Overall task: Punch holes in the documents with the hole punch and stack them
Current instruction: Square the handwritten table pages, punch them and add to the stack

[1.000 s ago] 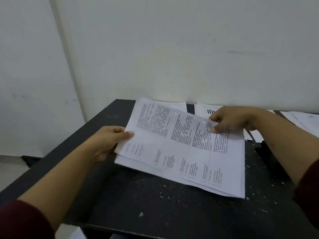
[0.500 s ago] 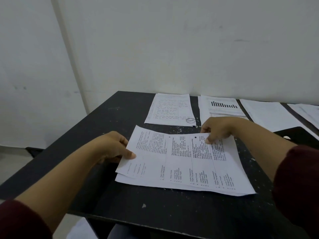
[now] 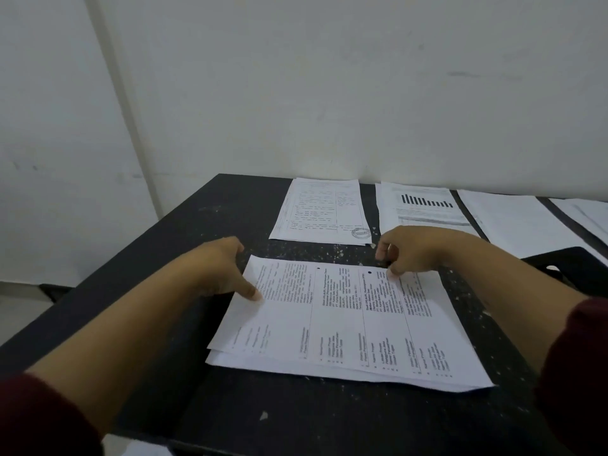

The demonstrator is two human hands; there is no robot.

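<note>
A thin stack of printed documents (image 3: 345,324) lies flat on the black table (image 3: 230,406), with two punched holes near its far edge. My left hand (image 3: 220,268) is at the stack's left edge, thumb pressed on the top sheet and fingers at the edge. Over the far right corner my right hand (image 3: 414,248) is curled, one fingertip touching the paper and nothing held. A black object that looks like the hole punch (image 3: 569,268) sits at the right, partly hidden behind my right forearm.
Other sheets lie along the wall: a stamped form (image 3: 322,212), a page with a bar chart (image 3: 424,205) and blank-looking pages (image 3: 513,218) further right. The table's left edge runs diagonally, with floor beyond. White paper specks dot the tabletop.
The stack, held tilted above the table a second ago, now lies flat on it. My right hand has loosened its grip on the far edge. The view has dropped slightly.
</note>
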